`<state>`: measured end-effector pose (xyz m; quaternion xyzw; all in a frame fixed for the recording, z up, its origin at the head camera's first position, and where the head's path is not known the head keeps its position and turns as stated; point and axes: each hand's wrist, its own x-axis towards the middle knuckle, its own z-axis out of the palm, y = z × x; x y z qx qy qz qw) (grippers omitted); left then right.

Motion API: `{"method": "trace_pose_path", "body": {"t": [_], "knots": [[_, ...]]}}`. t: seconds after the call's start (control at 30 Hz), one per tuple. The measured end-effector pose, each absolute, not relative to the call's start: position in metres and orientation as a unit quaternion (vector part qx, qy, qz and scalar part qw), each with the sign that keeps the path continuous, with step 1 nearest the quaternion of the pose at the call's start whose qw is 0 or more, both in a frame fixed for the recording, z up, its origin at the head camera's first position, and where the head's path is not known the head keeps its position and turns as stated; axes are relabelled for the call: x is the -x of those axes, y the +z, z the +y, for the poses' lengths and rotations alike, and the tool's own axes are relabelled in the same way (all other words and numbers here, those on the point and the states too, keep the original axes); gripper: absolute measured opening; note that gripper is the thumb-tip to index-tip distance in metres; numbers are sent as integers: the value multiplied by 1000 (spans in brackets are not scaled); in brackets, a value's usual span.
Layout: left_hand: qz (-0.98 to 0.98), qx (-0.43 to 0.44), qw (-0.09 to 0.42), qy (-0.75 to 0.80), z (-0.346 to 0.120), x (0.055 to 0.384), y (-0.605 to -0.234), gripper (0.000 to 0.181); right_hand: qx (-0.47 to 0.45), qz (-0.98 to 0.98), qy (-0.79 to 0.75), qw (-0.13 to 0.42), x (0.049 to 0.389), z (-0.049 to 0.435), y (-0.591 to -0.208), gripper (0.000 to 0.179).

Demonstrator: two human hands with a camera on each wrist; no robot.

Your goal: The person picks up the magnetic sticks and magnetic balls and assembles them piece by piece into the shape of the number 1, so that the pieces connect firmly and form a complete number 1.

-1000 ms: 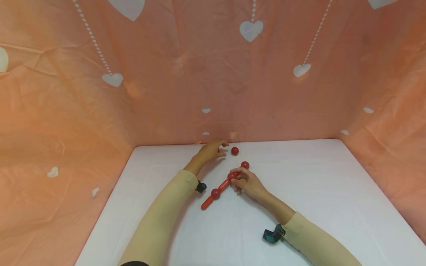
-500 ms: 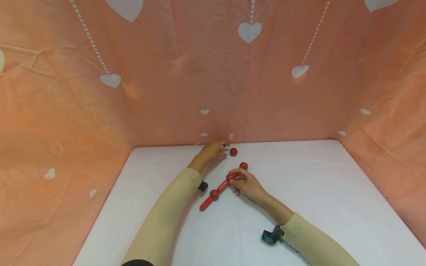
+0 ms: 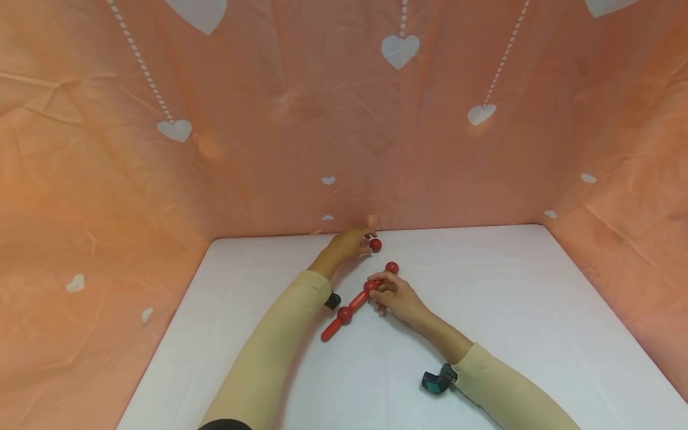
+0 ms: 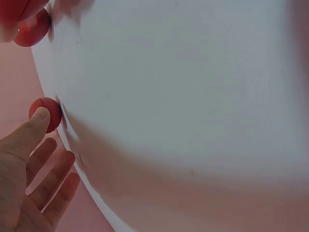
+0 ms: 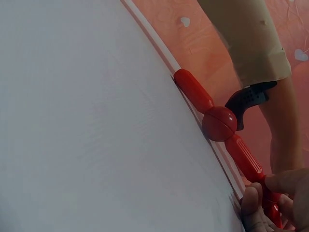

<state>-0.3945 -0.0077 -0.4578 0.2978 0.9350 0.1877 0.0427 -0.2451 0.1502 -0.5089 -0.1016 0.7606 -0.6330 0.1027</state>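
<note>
A red stick (image 3: 358,301) made of balls joined by rods lies slantwise on the white table. My right hand (image 3: 403,297) pinches it at an upper ball between thumb and fingers; the right wrist view shows a ball (image 5: 219,124) and two rods running away from that grip. Farther back, by the table's rear edge, sits a loose red ball (image 3: 375,245). My left hand (image 3: 352,243) reaches to it from the left. In the left wrist view its thumb (image 4: 41,115) lies over the loose ball, while the other fingers are spread apart below.
Orange cloth (image 3: 269,149) with white hearts stands behind the table and along both sides. The white table (image 3: 510,286) spreads out around the hands. A dark wrist camera (image 3: 439,380) hangs at the right cuff, and another (image 3: 332,300) at the left.
My left hand has moved right, closing the gap to the loose ball. The right hand keeps its pinch on the stick. The whole view has shifted slightly.
</note>
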Motion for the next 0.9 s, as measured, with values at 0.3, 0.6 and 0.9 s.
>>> {"method": "trace_pose_path", "body": {"t": [0.3, 0.6, 0.9], "knots": [[940, -285, 42, 185, -5, 396, -464, 48, 102, 763, -630, 101, 246, 151, -507, 38], [944, -274, 21, 183, -3, 393, -462, 45, 105, 756, -637, 106, 245, 152, -506, 38], [952, -251, 3, 175, -1, 392, -464, 28, 107, 759, -634, 102, 245, 152, -506, 38]]}}
